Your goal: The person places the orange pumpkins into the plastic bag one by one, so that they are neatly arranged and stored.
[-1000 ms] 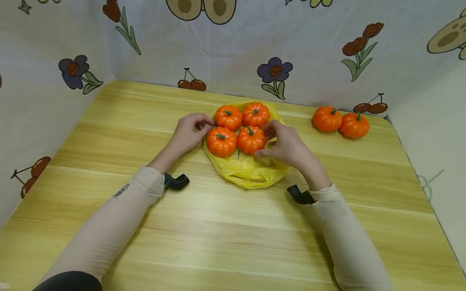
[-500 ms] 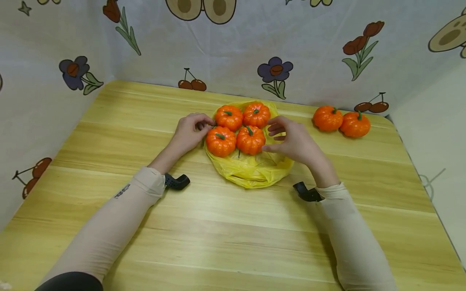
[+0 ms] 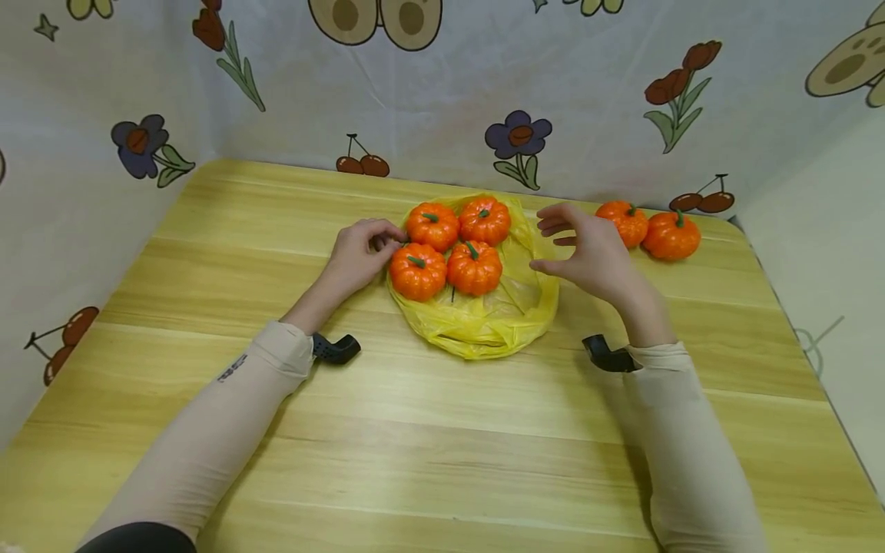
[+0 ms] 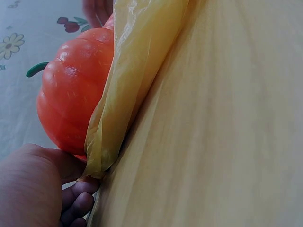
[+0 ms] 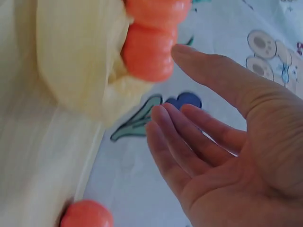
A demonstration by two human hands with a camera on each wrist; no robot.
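**L hand (image 3: 366, 250) pinching bag (image 3: 522, 299), R hand (image 3: 588, 250) wide & apart**

We see 4 orange pumpkins (image 3: 418, 273) in the open yellow bag on the counter (image 3: 429, 453). They sit 2x2, clustered toward its L & back, green stems (image 3: 473, 250) up; bare plastic shows to the R & in front.

Our L thumb & fingers (image 4: 81, 204) are narrow, pinching the bag's edge at its L side, just beside the pumpkins. L wrist view has that edge btwn thumb & fingertips, w/ a pumpkin close by; can't tell if the hand touches it.

Our R hand hangs by the bag's R rim, fingers (image 5: 165, 157) wide & gently bent, thumb well off the rest. Head view shows a gap btwn it & the nearest pumpkin in the bag.

Also on the counter, near the back R corner: a loose pair (image 3: 672, 236) of pumpkins, side by side, the L one partly hidden by our R hand.

Both arms: beige sleeves (image 3: 214, 418), each w/ a black mount (image 3: 336, 349) at the cuff. Behind: pale cloth (image 3: 276, 92) w/ flower & cherry prints (image 3: 518, 134).
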